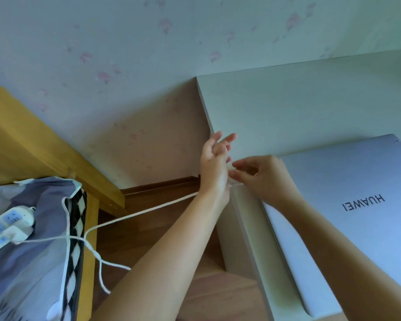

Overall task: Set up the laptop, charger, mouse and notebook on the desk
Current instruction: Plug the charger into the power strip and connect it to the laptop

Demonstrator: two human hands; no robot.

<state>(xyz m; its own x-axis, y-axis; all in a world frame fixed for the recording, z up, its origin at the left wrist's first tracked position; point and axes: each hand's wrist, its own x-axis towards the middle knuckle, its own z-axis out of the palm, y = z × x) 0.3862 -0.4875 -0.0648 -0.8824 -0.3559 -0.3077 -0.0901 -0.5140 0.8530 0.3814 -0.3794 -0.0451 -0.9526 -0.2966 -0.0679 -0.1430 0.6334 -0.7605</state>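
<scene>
The white desk (299,107) filled the right side, against floral wallpaper (102,54); on its near part lay a closed silver laptop (347,228), its lid reading "HUAWEI"; a white charger cable (134,215) ran from a white power strip (7,224) on the bed at left to the desk's left edge; the left hand (214,163) had fingers spread; the right hand (259,174) pinched something small and white at the laptop's far left corner.
</scene>
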